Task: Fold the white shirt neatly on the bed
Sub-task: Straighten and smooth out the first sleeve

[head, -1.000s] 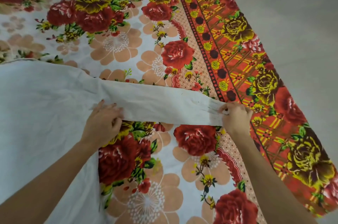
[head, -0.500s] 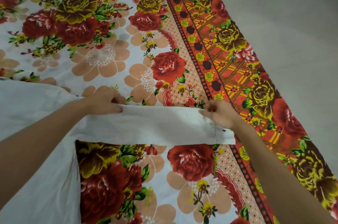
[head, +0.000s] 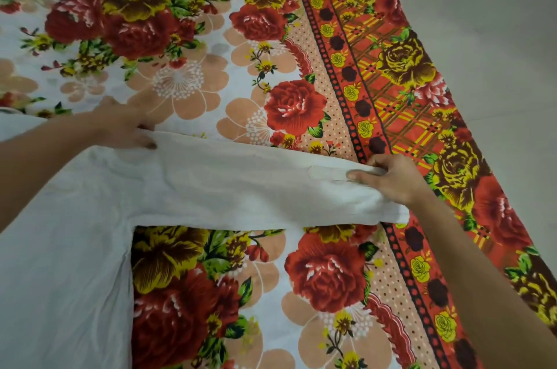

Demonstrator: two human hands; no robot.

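Stretching across the floral bedsheet (head: 187, 79), one sleeve of the white shirt (head: 229, 184) is pinched at its cuff end by the right hand (head: 394, 178), fingers closed on the cloth. Near the shoulder, the sleeve's upper edge is gripped by the left hand (head: 126, 127) (slightly blurred).

A white shirt (head: 75, 248) lies on the floral bed sheet (head: 301, 36), one sleeve stretched toward 3 o'clock. The left hand (head: 123, 127) pinches the sleeve near the shoulder; the right hand (head: 391, 178) grips its cuff end
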